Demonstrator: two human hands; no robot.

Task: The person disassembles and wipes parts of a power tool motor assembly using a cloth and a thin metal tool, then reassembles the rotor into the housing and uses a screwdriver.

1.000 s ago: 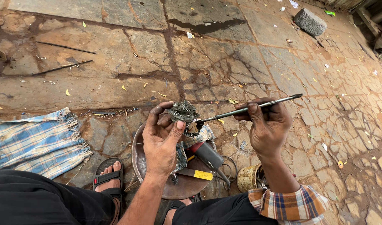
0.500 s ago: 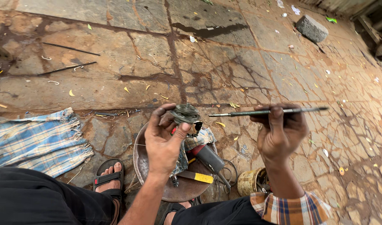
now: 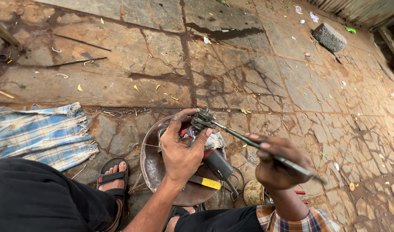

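Both hands working a small toothed metal part over a round metal pan on the stone floor.

Left hand [image 3: 180, 150] raised palm-down over the pan [image 3: 152, 165], thumb and fingers closed around the gear-like part [image 3: 202, 119] above the pan's far edge. Right hand [image 3: 276, 165] fisted near the pan's right side, gripping a thin metal rod [image 3: 248, 141] angled up-left, tip touching the part. Red-black power tool [image 3: 216, 162] lies in the pan; checked cloth [image 3: 42, 133] well left.

Checked cloth [image 3: 42, 133] at left, grey stone block [image 3: 330, 37] far right — thin rods [image 3: 76, 62] betw.
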